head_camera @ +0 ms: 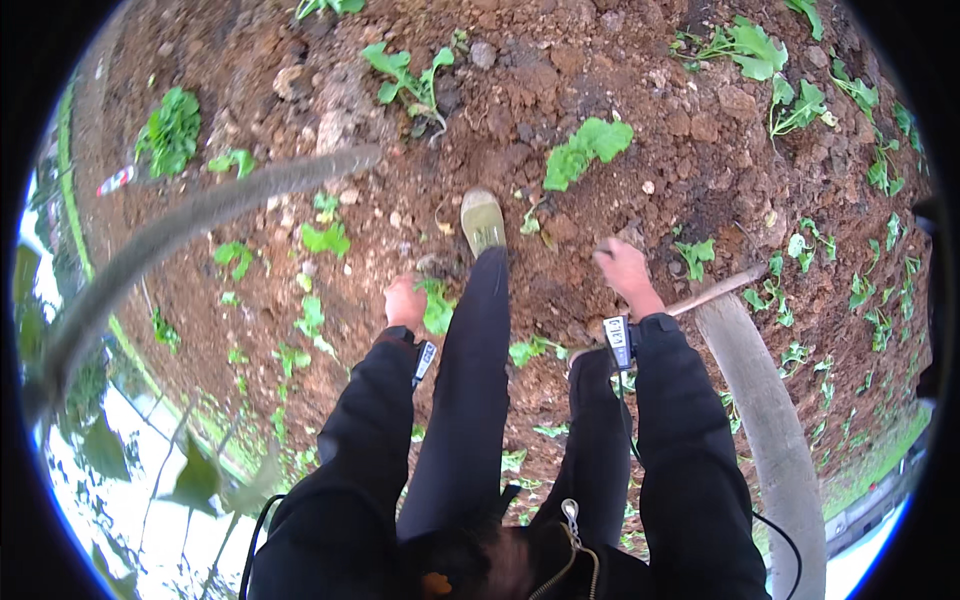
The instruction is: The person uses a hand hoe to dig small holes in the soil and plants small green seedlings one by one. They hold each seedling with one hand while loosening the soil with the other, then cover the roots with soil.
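My left hand (406,301) hangs over the soil, left of my front leg and beside a small green leafy plant (437,306). Its fingers look curled, but what is in them cannot be made out. To the right of that leg, my right hand (622,271) is held above bare brown soil (570,259) with bent fingers; no object shows clearly in it. A leafy seedling (696,256) grows to its right. Near my right wrist a wooden stick or handle (720,291) slants across a curved grey trunk or pole (772,405). Both wrists carry small strapped devices.
My shoe (482,219) stands on cloddy soil among scattered leafy plants. A curved grey branch or pole (202,214) arches across the left. A red and white object (116,181) lies at the far left, near a denser plant (169,132). Stones (483,54) dot the ground.
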`<action>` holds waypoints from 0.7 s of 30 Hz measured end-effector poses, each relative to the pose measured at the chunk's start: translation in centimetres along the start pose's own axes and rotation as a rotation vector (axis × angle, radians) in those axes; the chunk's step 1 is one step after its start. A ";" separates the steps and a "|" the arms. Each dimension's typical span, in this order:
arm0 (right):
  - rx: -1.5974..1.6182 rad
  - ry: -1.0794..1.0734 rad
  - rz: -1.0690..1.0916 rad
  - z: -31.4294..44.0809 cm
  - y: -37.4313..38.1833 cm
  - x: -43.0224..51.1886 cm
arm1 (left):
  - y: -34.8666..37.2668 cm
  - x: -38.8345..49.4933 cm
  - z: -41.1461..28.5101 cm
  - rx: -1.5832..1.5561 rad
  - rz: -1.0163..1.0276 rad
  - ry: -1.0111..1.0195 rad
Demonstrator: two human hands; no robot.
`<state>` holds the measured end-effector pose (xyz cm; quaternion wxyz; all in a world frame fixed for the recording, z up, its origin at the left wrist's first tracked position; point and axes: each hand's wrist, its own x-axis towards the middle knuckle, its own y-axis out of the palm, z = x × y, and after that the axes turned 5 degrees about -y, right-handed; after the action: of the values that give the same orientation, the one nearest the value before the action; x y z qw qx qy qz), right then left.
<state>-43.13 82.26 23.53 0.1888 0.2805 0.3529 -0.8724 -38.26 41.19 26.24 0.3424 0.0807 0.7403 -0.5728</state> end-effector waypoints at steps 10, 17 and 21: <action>-0.073 -0.151 0.164 17.0 4.2 16.8 | -1.7 17.6 -8.6 -0.139 0.040 0.060; -0.055 -0.211 0.255 17.9 8.6 24.0 | 1.8 26.1 -6.4 -0.174 -0.062 0.063; -0.063 -0.335 0.315 16.6 11.0 29.5 | 5.9 32.2 -6.4 -0.133 -0.072 0.060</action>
<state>-65.98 58.90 9.36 0.3875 0.1773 0.2953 -0.8551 -62.11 40.12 2.91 0.3039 0.0479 0.7891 -0.5317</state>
